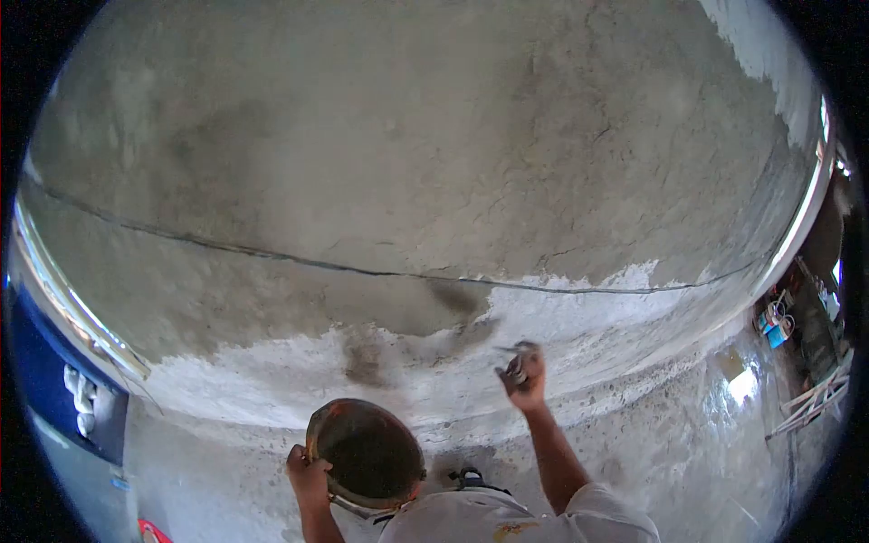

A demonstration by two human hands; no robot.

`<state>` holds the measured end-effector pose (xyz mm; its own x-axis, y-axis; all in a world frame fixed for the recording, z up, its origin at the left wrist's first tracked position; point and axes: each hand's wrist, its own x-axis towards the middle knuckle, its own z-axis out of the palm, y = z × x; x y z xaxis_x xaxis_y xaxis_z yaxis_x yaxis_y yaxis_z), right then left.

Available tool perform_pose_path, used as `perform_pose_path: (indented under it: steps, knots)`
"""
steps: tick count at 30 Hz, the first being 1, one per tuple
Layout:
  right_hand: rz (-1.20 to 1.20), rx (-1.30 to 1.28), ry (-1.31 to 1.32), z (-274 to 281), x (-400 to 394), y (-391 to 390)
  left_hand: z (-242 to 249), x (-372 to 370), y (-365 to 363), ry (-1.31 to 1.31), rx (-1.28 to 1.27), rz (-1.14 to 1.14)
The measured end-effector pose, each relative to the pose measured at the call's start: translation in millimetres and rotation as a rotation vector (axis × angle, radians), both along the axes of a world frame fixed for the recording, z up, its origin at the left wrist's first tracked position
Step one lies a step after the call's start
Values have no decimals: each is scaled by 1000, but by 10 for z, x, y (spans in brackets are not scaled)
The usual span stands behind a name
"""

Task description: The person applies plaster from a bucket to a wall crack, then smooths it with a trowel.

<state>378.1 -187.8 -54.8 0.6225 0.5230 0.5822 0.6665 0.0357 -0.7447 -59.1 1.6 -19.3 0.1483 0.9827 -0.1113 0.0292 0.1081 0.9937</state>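
My left hand [309, 475] grips the left rim of a round, dark pan [412, 443], with its thumb over the edge. Dark grey wet-looking material [367, 457] lies inside the pan, which is tilted towards the wall. My right hand [525, 376] is raised before the wall, its fingers closed round what looks like a trowel [514, 349], seen almost edge-on. Grey plaster [407, 163] covers most of the wall in front of me. Below it runs a ragged-edged whitish band [262, 376].
A dark cord [317, 263] stretches across the wall. Pale strips [806, 213] edge the wall at both sides. At right are blue containers [776, 335] and a pile of thin sticks [819, 398]. A red object [154, 530] lies at lower left. The floor [652, 471] is grey.
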Motion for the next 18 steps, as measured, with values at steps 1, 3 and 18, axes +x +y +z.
perform_pose_path:
  steps: [1,3,18]
  knots:
    - [-19,52,-146,80,248,-13,-49,-49,9,6,2,-11]
    - [-96,189,-306,428,523,14,-65,-89,53,281,39,32]
    - [-2,75,-430,863,793,211,67,201,-316,336,20,191]
